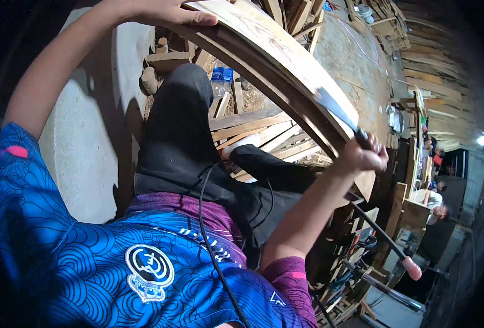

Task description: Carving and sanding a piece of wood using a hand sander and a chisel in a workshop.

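A long pale wooden board (285, 49), with brownish marks on its face, runs slantwise from the top middle down to the right. Its side nearer me is dark. At the upper end my left hand (165, 12) grips the board's edge, thumb laid along it; the other fingers are mostly cut off by the picture's top. My right hand (366, 156) is closed round the dark handle of a putty knife (336, 108). The knife's flat metal blade, slightly blurred, lies against or just above the board's face near its lower right end.
Below the board sit my bent knees, wood offcuts (253, 124) and a plastic bottle (221, 82). A pale slab (83, 142) is on the left. A rod with a pink handle (411, 268) juts out at lower right. Stacked planks (433, 71) and a person (432, 202) are farther right.
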`<action>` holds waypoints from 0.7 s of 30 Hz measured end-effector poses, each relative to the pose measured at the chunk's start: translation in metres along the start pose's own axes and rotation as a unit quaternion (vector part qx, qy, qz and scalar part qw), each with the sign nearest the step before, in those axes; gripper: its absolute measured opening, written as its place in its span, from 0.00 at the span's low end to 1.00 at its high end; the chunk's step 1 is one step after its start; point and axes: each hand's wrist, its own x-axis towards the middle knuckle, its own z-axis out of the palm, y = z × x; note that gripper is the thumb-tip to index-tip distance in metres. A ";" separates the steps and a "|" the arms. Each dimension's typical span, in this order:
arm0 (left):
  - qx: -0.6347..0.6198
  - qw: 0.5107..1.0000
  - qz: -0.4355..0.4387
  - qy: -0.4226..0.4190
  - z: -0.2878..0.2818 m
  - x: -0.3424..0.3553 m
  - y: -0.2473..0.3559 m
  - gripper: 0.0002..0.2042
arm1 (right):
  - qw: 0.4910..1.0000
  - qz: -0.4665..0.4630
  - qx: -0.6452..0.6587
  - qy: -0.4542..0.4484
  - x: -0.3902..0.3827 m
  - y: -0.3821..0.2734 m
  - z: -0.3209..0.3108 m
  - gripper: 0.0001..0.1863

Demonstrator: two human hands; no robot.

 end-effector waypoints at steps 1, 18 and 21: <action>0.002 1.000 0.001 -0.001 0.000 -0.002 -0.001 0.32 | 0.999 0.017 0.017 -0.035 -0.019 0.016 0.014 0.14; -0.024 0.999 -0.037 -0.012 0.005 -0.017 -0.010 0.33 | 0.998 -0.027 -0.018 -0.048 -0.025 -0.005 0.021 0.17; -0.035 0.999 0.002 0.004 0.017 -0.004 -0.013 0.33 | 0.996 -0.035 -0.023 -0.073 -0.013 -0.038 0.009 0.16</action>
